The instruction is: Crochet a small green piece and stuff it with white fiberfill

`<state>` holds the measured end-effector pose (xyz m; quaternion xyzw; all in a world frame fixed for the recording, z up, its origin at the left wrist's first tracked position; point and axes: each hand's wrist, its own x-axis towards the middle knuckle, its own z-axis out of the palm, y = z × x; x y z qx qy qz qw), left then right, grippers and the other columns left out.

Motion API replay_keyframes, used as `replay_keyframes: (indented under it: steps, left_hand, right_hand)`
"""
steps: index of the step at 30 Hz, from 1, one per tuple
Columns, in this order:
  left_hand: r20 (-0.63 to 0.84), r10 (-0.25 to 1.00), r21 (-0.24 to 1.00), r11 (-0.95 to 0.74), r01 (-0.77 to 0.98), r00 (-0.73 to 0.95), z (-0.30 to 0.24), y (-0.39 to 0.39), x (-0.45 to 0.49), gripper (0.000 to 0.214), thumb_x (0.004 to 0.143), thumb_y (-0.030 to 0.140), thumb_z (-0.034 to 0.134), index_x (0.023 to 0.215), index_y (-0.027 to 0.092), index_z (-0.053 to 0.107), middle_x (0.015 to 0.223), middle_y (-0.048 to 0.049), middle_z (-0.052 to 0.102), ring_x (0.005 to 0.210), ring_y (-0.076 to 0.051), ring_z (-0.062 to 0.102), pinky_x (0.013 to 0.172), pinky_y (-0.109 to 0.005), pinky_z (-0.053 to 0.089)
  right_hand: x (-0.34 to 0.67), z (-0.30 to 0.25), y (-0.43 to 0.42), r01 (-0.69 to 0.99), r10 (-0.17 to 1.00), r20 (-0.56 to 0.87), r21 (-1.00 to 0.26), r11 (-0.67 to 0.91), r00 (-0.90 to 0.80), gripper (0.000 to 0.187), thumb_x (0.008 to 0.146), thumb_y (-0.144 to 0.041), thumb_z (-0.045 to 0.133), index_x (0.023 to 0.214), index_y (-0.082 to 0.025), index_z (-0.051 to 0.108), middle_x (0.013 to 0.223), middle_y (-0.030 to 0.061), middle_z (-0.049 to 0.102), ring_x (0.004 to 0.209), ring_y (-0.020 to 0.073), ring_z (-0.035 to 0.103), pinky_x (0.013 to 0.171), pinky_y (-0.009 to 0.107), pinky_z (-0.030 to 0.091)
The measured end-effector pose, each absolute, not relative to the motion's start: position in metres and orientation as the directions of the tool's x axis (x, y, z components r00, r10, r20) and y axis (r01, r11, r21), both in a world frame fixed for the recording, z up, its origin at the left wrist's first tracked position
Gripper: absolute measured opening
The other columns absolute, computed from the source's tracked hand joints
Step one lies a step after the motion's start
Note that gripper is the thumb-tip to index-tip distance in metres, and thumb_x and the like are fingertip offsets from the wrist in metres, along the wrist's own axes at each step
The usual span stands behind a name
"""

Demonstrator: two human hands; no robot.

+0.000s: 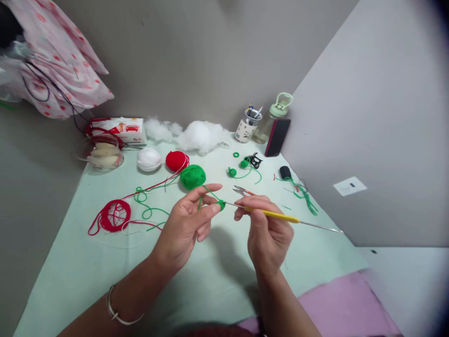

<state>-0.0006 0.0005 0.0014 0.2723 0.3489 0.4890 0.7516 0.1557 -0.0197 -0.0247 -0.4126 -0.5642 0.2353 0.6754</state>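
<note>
My left hand [191,220] pinches a small green crochet piece [220,204] between thumb and fingers, with green yarn running over the index finger back to the green yarn ball [192,176]. My right hand [266,229] grips a crochet hook with a yellow handle [277,216]; its metal tip sits in the green piece. Both hands hover above the pale green table cover [87,267].
A red yarn ball [176,160], a white yarn ball [148,159] and white stuffing [196,135] lie behind. Loose red yarn [112,216] sits at left. Small scissors [241,190], green crochet bits [240,164], a pen cup [246,125], a bottle [273,117] and a phone [277,136] stand right.
</note>
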Motion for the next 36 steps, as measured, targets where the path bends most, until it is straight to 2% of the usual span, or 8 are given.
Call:
replay_keyframes:
  steps: [6, 9, 14, 19, 21, 26, 31, 36]
  left_hand:
    - [-0.233, 0.931, 0.79, 0.349, -0.504, 0.28, 0.001, 0.001, -0.004, 0.029, 0.084, 0.02, 0.085, 0.113, 0.024, 0.082, 0.088, 0.0051, 0.059, 0.043, 0.004, 0.038, 0.041, -0.013, 0.033]
    - [-0.21, 0.922, 0.811, 0.35, -0.47, 0.325, -0.002, -0.003, -0.002, 0.032, 0.086, 0.023, 0.086, 0.117, 0.028, 0.082, 0.093, 0.0045, 0.059, 0.045, 0.003, 0.041, 0.041, -0.014, 0.034]
    - [-0.19, 0.941, 0.825, 0.307, -0.473, 0.281, -0.006, -0.007, 0.003, 0.039, 0.085, 0.022, 0.087, 0.123, 0.029, 0.08, 0.092, 0.0046, 0.06, 0.048, 0.001, 0.048, 0.046, -0.015, 0.042]
    - [-0.252, 0.902, 0.72, 0.417, -0.555, 0.35, -0.005, -0.003, 0.004, 0.041, 0.082, 0.024, 0.091, 0.121, 0.022, 0.081, 0.072, 0.0078, 0.052, 0.046, 0.0, 0.036, 0.042, -0.014, 0.035]
    - [-0.281, 0.863, 0.661, 0.492, -0.567, 0.42, -0.004, 0.0, 0.001, 0.036, 0.082, 0.024, 0.091, 0.116, 0.018, 0.082, 0.065, 0.0092, 0.044, 0.046, -0.001, 0.031, 0.041, -0.012, 0.032]
    - [-0.297, 0.886, 0.651, 0.461, -0.603, 0.356, -0.002, 0.005, -0.004, 0.024, 0.078, 0.02, 0.092, 0.101, 0.017, 0.085, 0.071, 0.0069, 0.051, 0.048, 0.001, 0.03, 0.042, -0.011, 0.031]
    - [-0.161, 0.935, 0.834, 0.3, -0.464, 0.316, -0.004, -0.003, 0.003, 0.031, 0.084, 0.023, 0.087, 0.114, 0.023, 0.084, 0.085, -0.0005, 0.069, 0.065, -0.009, 0.058, 0.056, -0.019, 0.05]
    - [-0.168, 0.945, 0.856, 0.282, -0.434, 0.282, -0.003, -0.005, 0.003, 0.028, 0.091, 0.029, 0.081, 0.118, 0.022, 0.083, 0.075, 0.0015, 0.065, 0.065, -0.011, 0.059, 0.067, -0.025, 0.055]
  right_hand:
    - [0.162, -0.02, -0.013, -0.106, 0.862, 0.442, -0.872, 0.478, 0.247, 0.02, 0.105, -0.032, 0.065, 0.097, -0.023, 0.08, 0.084, 0.0025, 0.076, 0.059, 0.0132, 0.067, 0.052, 0.028, 0.057]
    - [0.16, -0.02, -0.011, -0.143, 0.88, 0.438, -0.874, 0.464, 0.184, 0.017, 0.103, -0.033, 0.067, 0.101, -0.024, 0.081, 0.087, 0.0035, 0.077, 0.063, 0.0141, 0.069, 0.055, 0.028, 0.059]
    - [0.155, -0.025, -0.02, 0.19, 0.77, 0.624, -0.779, 0.598, 0.135, 0.022, 0.104, -0.019, 0.062, 0.113, -0.028, 0.08, 0.093, 0.0039, 0.08, 0.072, 0.0163, 0.073, 0.064, 0.032, 0.062]
    - [0.156, -0.03, -0.026, 0.592, 0.573, 0.818, -0.437, 0.677, -0.052, 0.037, 0.096, -0.007, 0.07, 0.124, -0.029, 0.08, 0.109, 0.0079, 0.08, 0.093, 0.021, 0.077, 0.074, 0.034, 0.065]
    - [0.159, -0.029, -0.024, 0.535, 0.6, 0.8, -0.503, 0.679, -0.011, 0.036, 0.097, -0.007, 0.069, 0.122, -0.03, 0.08, 0.104, 0.0069, 0.08, 0.09, 0.0205, 0.077, 0.073, 0.034, 0.065]
    - [0.164, -0.022, -0.013, 0.067, 0.801, 0.55, -0.832, 0.551, 0.236, 0.018, 0.104, -0.024, 0.063, 0.103, -0.025, 0.081, 0.083, 0.0029, 0.076, 0.061, 0.0141, 0.068, 0.056, 0.031, 0.058]
    - [0.159, -0.025, -0.011, -0.093, 0.873, 0.465, -0.872, 0.48, 0.148, 0.015, 0.102, -0.031, 0.069, 0.1, -0.025, 0.082, 0.095, 0.0059, 0.079, 0.075, 0.0167, 0.071, 0.059, 0.03, 0.059]
    - [0.159, -0.028, -0.013, -0.117, 0.894, 0.421, -0.891, 0.439, 0.152, 0.016, 0.103, -0.032, 0.068, 0.105, -0.027, 0.083, 0.093, 0.0043, 0.08, 0.071, 0.0151, 0.069, 0.061, 0.03, 0.059]
